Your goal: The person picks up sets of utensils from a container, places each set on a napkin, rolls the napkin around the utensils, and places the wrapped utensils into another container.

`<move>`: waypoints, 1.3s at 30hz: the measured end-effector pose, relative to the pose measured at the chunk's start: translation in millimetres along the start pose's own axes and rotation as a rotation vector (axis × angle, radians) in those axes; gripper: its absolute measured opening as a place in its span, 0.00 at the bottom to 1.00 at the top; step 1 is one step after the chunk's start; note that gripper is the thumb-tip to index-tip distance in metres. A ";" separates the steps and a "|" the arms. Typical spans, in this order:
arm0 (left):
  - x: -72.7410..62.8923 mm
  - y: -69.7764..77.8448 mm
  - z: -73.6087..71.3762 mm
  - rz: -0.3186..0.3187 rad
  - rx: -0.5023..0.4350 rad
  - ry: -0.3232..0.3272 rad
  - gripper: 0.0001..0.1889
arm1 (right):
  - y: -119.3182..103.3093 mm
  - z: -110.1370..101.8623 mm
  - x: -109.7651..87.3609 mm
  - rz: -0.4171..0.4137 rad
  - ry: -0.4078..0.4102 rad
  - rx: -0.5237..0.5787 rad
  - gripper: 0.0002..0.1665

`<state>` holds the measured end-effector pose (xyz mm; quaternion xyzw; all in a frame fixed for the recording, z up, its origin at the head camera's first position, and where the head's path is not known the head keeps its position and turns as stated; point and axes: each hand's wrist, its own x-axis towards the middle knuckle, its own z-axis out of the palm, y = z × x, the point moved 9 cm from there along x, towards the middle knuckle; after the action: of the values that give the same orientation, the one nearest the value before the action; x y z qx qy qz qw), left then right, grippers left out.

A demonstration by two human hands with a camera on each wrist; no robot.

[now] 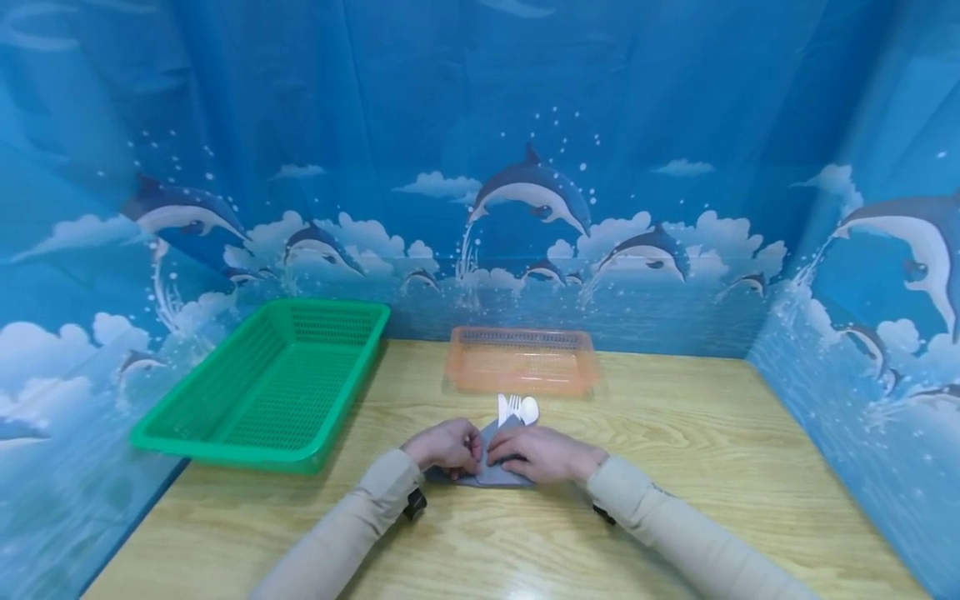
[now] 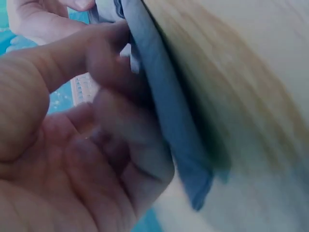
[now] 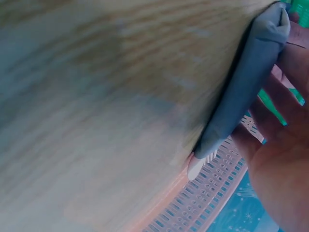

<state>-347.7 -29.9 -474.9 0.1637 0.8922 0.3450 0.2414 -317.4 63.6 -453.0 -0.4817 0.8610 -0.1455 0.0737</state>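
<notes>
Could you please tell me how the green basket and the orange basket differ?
Size: the green basket is clearly larger than the orange basket.
Look: the green one is opaque, while the orange one is translucent.
Pose: the green one's long sides run away from the person; the orange one's run from side to side, beyond the white cutlery.
Both are roughly rectangular, with perforated walls.

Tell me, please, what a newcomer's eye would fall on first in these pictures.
Probably the blue backdrop with its leaping dolphins, rising behind the wooden table. Next might come the big green basket at the table's left. Near the middle, the left hand and right hand touch a folded grey cloth, a white knife, fork and spoon showing beyond its far edge.
</notes>
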 end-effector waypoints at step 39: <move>0.1 4.0 7.1 -0.035 -0.343 0.084 0.16 | 7.2 -20.3 1.0 0.176 0.198 -0.144 0.10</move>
<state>-343.5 -23.2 -476.7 0.0901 0.8324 0.4943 0.2340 -329.2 70.0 -436.2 -0.3918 0.9111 -0.1232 -0.0339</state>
